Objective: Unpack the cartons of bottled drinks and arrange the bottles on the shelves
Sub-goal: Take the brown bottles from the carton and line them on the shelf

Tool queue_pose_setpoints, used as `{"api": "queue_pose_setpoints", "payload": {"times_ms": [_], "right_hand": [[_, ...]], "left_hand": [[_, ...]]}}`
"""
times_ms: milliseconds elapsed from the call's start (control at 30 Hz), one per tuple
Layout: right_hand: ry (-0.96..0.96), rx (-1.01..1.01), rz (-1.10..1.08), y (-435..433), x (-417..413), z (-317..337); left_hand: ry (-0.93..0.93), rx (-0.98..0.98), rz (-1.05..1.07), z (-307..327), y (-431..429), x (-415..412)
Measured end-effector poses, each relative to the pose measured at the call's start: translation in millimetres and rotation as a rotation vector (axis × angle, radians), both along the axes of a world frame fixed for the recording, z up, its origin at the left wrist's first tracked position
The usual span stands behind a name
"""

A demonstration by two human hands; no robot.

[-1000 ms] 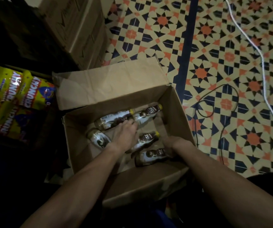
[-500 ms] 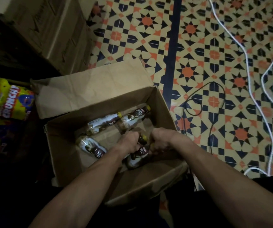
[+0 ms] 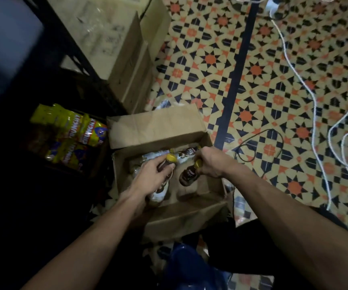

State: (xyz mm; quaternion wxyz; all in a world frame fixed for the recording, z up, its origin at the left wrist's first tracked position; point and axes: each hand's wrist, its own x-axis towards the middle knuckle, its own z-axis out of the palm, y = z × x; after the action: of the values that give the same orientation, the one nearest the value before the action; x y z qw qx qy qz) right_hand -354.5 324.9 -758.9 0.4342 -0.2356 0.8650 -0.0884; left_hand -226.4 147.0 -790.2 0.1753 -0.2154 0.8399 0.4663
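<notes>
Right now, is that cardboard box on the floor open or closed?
Open. The carton has its top flap folded back, and bottles lie visible inside.

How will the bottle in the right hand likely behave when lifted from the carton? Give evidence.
The bottle looks full of dark drink, so probably heavy for its size. The right hand grips only its neck, so it may swing. Its round body would likely roll if laid in the carton.

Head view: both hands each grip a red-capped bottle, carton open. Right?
No, the caps are yellow, not red. The head view shows the left hand gripping the left bottle and the right hand gripping the right bottle, with the carton open.
</notes>
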Motion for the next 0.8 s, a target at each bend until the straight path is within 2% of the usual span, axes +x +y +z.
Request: {"api": "queue_pose_setpoints", "payload": {"times_ms": [267,433,600,800], "right_hand": [[0.091,-0.215,0.0,-12.4,2.6,204.0],[0.1,-0.376,-0.048,-17.7,-3.0,347.1],[0.107,-0.515,-0.035,-19.9,-11.2,443.3],[0.159,-0.692,0.049,-31.0,-21.3,530.3]], "left_hand": [[0.112,0.04,0.229,212.6,-11.0,0.4],[0.18,0.018,0.235,348.7,-12.4,-1.2],[0.281,-0.056,0.256,457.0,-4.8,-1.5],[0.417,-0.094,0.385,549.0,-0.2,4.9]]}}
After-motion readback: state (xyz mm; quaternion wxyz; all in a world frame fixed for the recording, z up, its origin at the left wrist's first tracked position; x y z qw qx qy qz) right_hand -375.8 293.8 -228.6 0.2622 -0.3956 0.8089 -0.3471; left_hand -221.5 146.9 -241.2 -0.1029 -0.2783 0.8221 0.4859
